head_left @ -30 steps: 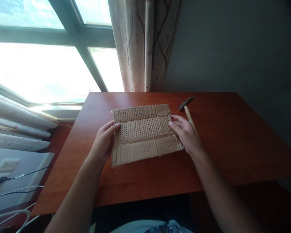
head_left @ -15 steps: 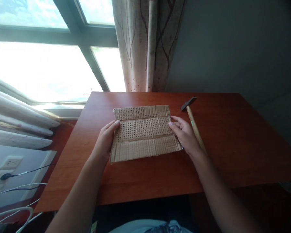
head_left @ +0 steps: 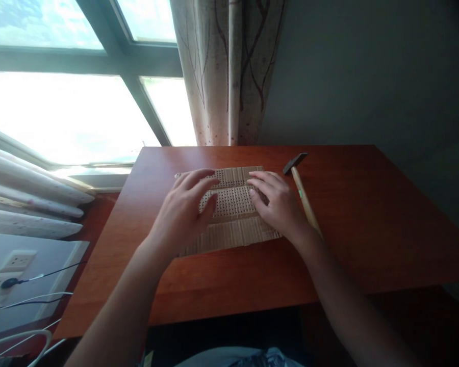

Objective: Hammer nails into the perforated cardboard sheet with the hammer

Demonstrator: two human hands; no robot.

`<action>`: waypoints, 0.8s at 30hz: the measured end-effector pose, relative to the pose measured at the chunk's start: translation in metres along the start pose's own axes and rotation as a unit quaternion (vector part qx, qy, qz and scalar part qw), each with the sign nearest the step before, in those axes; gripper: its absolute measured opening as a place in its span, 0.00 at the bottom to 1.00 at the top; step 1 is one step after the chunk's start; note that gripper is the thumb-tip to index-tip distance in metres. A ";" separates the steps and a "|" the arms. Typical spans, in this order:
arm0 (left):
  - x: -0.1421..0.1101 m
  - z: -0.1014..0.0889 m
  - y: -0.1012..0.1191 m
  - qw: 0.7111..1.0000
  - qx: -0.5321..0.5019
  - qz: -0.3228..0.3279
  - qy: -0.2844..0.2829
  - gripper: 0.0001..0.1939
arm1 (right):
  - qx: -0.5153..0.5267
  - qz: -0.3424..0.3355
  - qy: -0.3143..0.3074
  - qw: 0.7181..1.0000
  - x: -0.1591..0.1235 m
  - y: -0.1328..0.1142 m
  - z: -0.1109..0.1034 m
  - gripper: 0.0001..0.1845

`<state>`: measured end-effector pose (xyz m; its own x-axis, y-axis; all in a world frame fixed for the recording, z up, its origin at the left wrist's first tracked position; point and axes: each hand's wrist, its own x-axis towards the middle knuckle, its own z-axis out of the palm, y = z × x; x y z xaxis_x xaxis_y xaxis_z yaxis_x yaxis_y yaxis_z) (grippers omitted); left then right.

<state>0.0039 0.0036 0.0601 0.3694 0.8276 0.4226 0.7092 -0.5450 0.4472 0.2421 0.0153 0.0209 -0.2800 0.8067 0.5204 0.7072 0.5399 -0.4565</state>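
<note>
A creased piece of brown cardboard [head_left: 229, 233] with rows of small punched holes lies on the wooden table [head_left: 367, 219]. My left hand [head_left: 187, 206] is over its left part, fingers apart and curved, hiding that side. Over the right edge is my right hand [head_left: 277, 201], its fingers also apart and bent. Whether the fingertips touch the cardboard, I cannot tell. Neither hand grips anything. Just right of my right hand lies a hammer [head_left: 305, 196] with a pale wooden handle and a dark head pointing toward the back.
A bright window [head_left: 53, 112] and a patterned curtain [head_left: 218, 76] stand behind the table at the left. Below left, a wall socket [head_left: 9, 280] holds a black plug, with several cables near the table's edge. A grey wall [head_left: 359, 76] rises behind the right side.
Both hands have let go of the cardboard's side edges and moved inward above it, fingers now apart. The cardboard stays in about the same place, and the hammer has not moved.
</note>
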 end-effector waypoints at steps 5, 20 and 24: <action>0.008 0.022 0.018 0.989 0.065 0.060 -0.121 0.19 | -0.051 0.000 -0.040 0.998 -0.005 0.002 0.012 0.18; -0.004 0.037 0.006 0.987 0.101 0.061 -0.112 0.22 | -0.116 -0.003 -0.085 0.990 -0.004 -0.006 0.011 0.23; -0.005 0.037 0.006 0.989 0.091 0.059 -0.101 0.21 | -0.095 -0.001 -0.072 0.993 -0.005 -0.005 0.013 0.23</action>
<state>0.0288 0.0012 0.0314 0.5553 0.7799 0.2888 0.7437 -0.6211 0.2473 0.2321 0.0115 0.0112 -0.3612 0.8396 0.4057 0.8123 0.4970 -0.3052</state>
